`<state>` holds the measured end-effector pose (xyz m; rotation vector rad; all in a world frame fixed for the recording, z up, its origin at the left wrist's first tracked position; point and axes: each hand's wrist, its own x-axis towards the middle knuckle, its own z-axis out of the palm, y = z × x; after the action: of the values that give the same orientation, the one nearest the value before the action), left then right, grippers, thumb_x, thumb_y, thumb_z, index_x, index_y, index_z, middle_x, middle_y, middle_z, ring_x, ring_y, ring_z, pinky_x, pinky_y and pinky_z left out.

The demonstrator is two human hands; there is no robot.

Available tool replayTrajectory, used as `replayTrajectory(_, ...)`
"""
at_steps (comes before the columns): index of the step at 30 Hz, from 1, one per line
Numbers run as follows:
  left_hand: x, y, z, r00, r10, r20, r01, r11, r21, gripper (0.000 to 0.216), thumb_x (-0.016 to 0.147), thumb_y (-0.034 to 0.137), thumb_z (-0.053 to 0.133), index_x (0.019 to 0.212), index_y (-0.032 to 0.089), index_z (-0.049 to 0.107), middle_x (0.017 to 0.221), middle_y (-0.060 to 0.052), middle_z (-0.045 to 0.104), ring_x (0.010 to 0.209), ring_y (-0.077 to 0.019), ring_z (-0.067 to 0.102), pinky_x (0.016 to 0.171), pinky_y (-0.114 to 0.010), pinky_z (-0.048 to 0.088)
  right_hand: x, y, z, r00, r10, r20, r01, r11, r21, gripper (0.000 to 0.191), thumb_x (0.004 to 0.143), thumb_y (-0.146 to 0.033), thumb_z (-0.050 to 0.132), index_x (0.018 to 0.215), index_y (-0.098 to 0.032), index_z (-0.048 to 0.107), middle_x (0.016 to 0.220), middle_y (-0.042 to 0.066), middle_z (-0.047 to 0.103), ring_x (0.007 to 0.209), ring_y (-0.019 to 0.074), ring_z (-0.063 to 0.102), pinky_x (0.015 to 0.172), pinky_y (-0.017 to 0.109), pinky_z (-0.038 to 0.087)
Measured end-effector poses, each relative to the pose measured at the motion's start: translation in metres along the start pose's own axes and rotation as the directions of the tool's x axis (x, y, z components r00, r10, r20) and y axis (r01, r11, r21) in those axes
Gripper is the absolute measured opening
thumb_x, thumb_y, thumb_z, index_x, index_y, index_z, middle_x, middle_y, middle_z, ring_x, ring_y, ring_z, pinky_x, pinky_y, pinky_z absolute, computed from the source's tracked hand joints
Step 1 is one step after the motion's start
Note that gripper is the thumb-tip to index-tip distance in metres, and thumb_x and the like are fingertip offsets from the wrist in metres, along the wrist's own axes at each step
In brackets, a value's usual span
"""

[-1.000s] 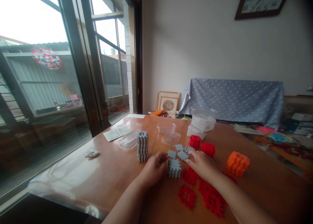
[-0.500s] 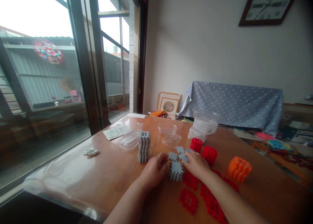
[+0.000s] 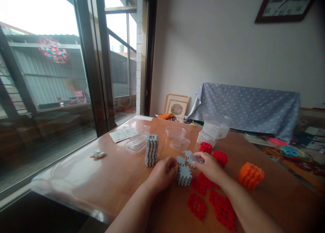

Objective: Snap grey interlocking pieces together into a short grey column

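Head view, two grey stacks (image 3: pixel 151 150), one orange stack (image 3: pixel 251 175), left hand (image 3: pixel 164 172) curled, right hand (image 3: pixel 211 166) at grey tiles (image 3: pixel 181 160), grip contents unclear

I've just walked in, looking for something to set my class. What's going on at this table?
A person's right hand is over some loose grey toothed pieces; whether it grips one is unclear. The left hand is loosely curled beside a short grey stack. A taller grey stack stands beyond the left hand. Flat red pieces lie near the right forearm, with an orange stack farther right.
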<state>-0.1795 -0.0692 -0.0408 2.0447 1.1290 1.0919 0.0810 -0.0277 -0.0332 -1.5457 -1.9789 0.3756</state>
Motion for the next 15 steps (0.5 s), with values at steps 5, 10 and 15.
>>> replayTrajectory(5,0.001,-0.001,0.001,1.0,-0.002,0.01,0.003,1.0,-0.018,0.025,0.085,0.013,0.05,0.103,0.018,0.067,0.089,-0.003,0.071,0.079,-0.0172,0.064,0.07,-0.024,0.046,-0.017,-0.034,-0.014,0.984,-0.166,0.068,0.154,0.976,0.154,0.036,0.081,-0.034,0.069,0.114,-0.021,0.07,0.117,0.009,0.071,0.111,0.0271,0.065,0.1,0.043,0.049)
replayTrajectory(10,0.0,0.001,-0.001,1.0,-0.004,0.024,0.004,0.999,-0.033,0.024,0.085,0.016,0.052,0.102,0.017,0.068,0.087,-0.004,0.071,0.08,-0.0173,0.063,0.071,-0.024,0.047,-0.029,-0.056,-0.017,0.96,-0.251,0.125,0.246,0.968,0.053,0.034,0.08,-0.03,0.071,0.114,-0.025,0.07,0.114,0.007,0.071,0.111,0.0273,0.063,0.1,0.042,0.048)
replayTrajectory(15,-0.001,0.0,0.0,0.999,0.009,0.033,-0.008,1.0,-0.024,0.023,0.086,0.018,0.054,0.103,0.018,0.069,0.089,-0.004,0.072,0.082,-0.018,0.064,0.072,-0.025,0.048,-0.033,-0.061,-0.016,0.955,-0.258,0.145,0.265,0.964,-0.031,0.036,0.078,-0.029,0.073,0.113,-0.027,0.07,0.113,0.006,0.071,0.112,0.0272,0.062,0.099,0.041,0.048)
